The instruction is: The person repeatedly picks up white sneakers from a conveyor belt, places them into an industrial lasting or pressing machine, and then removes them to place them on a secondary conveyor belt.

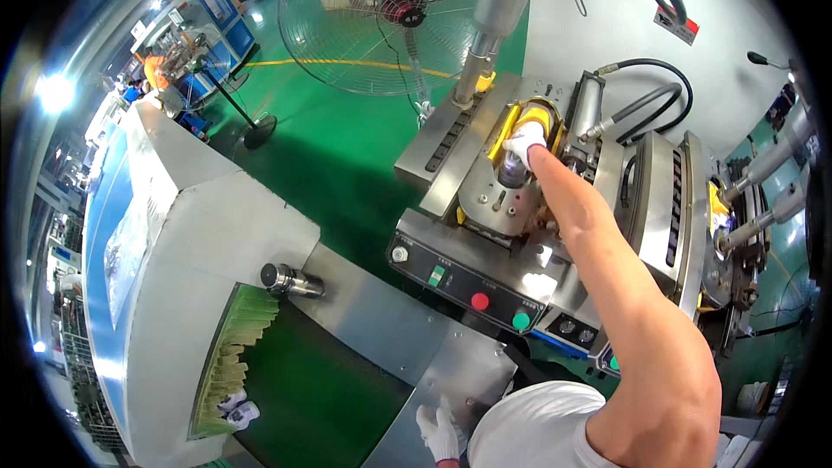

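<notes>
My right hand [523, 144], in a white glove, reaches far forward into the machine's work station [498, 204]. Its fingers are closed around a shiny metal cylinder [513, 175], whose lower end shows below the glove. A yellow part [536, 115] sits just beyond the fingers, and a yellow guard strip [503, 134] stands to their left. My left hand [439, 433], also gloved, is low over the steel ledge [472, 373] near my body, fingers apart and holding nothing. Another shiny metal cylinder [295, 282] lies on its side on the ledge to the left.
The machine's front panel [468, 282] carries red and green buttons. At left is a white conveyor housing [208, 234] with a green belt [321, 390] and strip curtain [234, 355]; a white object [243, 414] sits by the strips. A large fan [394, 13] stands ahead.
</notes>
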{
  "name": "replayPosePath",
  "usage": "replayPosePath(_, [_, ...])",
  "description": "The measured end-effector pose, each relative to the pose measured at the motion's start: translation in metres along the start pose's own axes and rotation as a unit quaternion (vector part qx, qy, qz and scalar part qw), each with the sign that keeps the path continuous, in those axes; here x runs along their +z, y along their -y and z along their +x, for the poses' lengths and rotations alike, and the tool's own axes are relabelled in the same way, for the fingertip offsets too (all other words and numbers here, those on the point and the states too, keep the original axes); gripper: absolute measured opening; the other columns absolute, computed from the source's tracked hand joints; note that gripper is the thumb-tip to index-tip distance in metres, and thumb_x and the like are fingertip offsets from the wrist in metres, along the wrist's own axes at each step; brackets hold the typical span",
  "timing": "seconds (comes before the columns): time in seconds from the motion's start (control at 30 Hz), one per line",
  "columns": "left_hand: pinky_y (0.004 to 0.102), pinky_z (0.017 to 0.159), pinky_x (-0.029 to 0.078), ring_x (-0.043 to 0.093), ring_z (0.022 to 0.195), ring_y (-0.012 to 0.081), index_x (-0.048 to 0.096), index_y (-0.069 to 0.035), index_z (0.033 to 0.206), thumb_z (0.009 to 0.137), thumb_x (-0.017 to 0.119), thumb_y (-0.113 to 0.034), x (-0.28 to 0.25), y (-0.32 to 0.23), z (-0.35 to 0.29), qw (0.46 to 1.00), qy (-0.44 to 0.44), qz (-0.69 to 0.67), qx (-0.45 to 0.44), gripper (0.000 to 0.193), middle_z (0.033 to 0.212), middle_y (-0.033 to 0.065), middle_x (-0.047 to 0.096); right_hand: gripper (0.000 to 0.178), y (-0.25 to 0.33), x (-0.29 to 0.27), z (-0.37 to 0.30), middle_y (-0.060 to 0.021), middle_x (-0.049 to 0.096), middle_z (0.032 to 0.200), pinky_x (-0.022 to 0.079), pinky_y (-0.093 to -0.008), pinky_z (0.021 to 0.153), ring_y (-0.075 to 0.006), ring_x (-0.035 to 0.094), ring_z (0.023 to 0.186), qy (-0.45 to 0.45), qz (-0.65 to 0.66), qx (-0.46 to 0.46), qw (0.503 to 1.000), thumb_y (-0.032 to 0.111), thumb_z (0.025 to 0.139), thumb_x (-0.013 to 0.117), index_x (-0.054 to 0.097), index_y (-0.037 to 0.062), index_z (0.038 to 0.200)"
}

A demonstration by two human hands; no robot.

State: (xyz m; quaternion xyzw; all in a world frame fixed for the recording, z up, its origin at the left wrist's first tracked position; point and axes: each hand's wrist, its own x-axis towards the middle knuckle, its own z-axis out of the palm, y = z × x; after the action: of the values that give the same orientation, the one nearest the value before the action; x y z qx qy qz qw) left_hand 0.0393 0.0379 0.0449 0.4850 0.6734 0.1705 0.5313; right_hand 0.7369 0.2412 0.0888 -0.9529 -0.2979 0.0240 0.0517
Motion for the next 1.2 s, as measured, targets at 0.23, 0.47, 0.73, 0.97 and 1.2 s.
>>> replayPosePath(0.23, [0.0404, 0.107, 0.045, 0.058, 0.125, 0.0329, 0.04, 0.008, 0.146, 0.096, 0.067, -0.023, -0.045, 0.078, -0.019, 0.997, 0.018, 0.074, -0.007, 0.065, 0.137, 0.0265, 0.058, 0.062, 0.085, -0.121, -0.23, -0.028, 0.064, 0.124, 0.049, -0.046, 0.097, -0.0412, 0.061, 0.115, -0.187, 0.416, -0.084, 0.886, 0.041, 0.09, 0.067, 0.055, -0.0031, 0.131])
replayPosePath(0.47, [0.0379, 0.1, 0.05, 0.062, 0.118, 0.0288, 0.042, 0.007, 0.145, 0.097, 0.067, -0.021, -0.042, 0.084, 0.049, 0.968, 0.103, 0.211, 0.089, 0.062, 0.129, 0.0227, 0.065, 0.084, 0.048, 0.004, -0.482, -0.0324, 0.031, 0.157, 0.021, -0.0554, 0.124, -0.0511, 0.029, 0.146, -0.092, 0.23, -0.175, 0.953, 0.027, 0.08, 0.079, 0.04, -0.0062, 0.147])
replayPosePath(0.73, [0.0411, 0.097, 0.052, 0.066, 0.11, 0.0309, 0.044, 0.003, 0.144, 0.097, 0.068, -0.027, -0.032, 0.064, 0.092, 0.96, 0.116, 0.222, 0.122, 0.061, 0.121, 0.021, 0.068, 0.078, 0.007, -0.005, -0.516, -0.0299, 0.033, 0.156, 0.026, -0.0533, 0.121, -0.0476, 0.032, 0.146, 0.013, 0.249, -0.234, 0.94, 0.031, 0.087, 0.073, 0.038, -0.0018, 0.149])
replayPosePath(0.97, [0.0443, 0.1, 0.05, 0.065, 0.116, 0.0345, 0.055, -0.005, 0.136, 0.091, 0.07, -0.039, -0.017, 0.061, 0.044, 0.901, 0.109, 0.408, 0.101, 0.059, 0.12, 0.0182, 0.071, 0.064, -0.13, 0.069, -0.64, -0.0265, 0.051, 0.147, 0.043, -0.0416, 0.112, -0.0397, 0.052, 0.134, 0.205, 0.302, 0.021, 0.931, 0.045, 0.094, 0.061, 0.053, 0.0035, 0.142])
replayPosePath(1.2, [0.0451, 0.101, 0.049, 0.064, 0.117, 0.036, 0.056, -0.008, 0.135, 0.09, 0.069, -0.042, -0.008, 0.108, 0.065, 0.924, 0.156, 0.34, 0.083, 0.058, 0.121, 0.0166, 0.071, 0.056, -0.268, 0.176, -0.785, -0.0223, 0.072, 0.111, 0.055, -0.0415, 0.093, -0.0348, 0.067, 0.112, 0.438, 0.105, 0.223, 0.865, 0.056, 0.088, 0.06, 0.075, 0.006, 0.108])
